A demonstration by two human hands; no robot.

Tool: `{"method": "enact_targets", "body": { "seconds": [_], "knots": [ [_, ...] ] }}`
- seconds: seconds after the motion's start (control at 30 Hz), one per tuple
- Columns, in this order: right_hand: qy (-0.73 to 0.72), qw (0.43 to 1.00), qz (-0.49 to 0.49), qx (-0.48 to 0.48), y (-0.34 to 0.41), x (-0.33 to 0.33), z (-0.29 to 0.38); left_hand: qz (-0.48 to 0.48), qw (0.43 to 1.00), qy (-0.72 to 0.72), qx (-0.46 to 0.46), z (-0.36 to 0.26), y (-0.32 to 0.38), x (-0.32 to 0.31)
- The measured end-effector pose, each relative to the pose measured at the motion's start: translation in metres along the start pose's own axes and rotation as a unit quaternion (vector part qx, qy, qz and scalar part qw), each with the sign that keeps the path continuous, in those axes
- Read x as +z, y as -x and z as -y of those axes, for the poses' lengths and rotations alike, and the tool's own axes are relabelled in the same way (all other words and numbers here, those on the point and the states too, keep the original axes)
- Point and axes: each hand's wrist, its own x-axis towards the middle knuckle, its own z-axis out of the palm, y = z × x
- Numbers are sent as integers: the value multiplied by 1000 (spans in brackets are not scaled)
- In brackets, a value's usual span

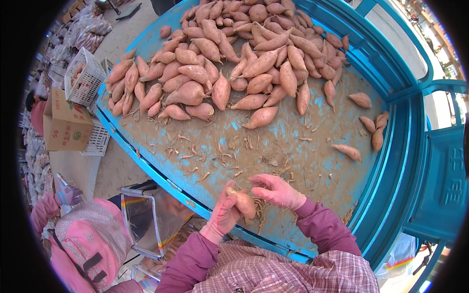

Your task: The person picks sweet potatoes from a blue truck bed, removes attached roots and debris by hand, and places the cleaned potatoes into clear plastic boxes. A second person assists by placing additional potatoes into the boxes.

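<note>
A sweet potato (244, 205) rests in my left hand (224, 212), which grips it in a pink glove near the bed's front edge. One pale end of it points up past my thumb. My right hand (276, 191), gloved the same way, hovers just right of it with fingers curved and apart, holding nothing that I can see. Under both hands lie thin root trimmings (261, 210) on the dirt-covered blue truck bed (311, 161). Farther back, a large heap of sweet potatoes (220, 62) covers the bed.
A few loose sweet potatoes (346, 152) lie by the ribbed right wall (384, 175). On the left, a person in a pink patterned hood (89, 238) stands close beside clear plastic bags (176, 216). Beyond are a cardboard box (67, 122) and white plastic crates (86, 78).
</note>
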Motion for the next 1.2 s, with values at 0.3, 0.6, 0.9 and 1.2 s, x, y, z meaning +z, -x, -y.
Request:
{"method": "enact_targets", "body": {
  "seconds": [0.3,0.6,0.9,1.2],
  "knots": [
    [597,631,-427,-250,-187,-145,76,-65,993,-39,-93,-15,22,-27],
    [567,774,-279,33,-150,-122,65,-73,992,-92,-52,-12,27,-51],
    [425,739,-444,-277,-135,-153,119,-87,989,-106,-50,-9,26,-52],
    [719,558,-409,72,-232,-188,180,-138,982,-123,-36,-1,31,-59]
  ]
}}
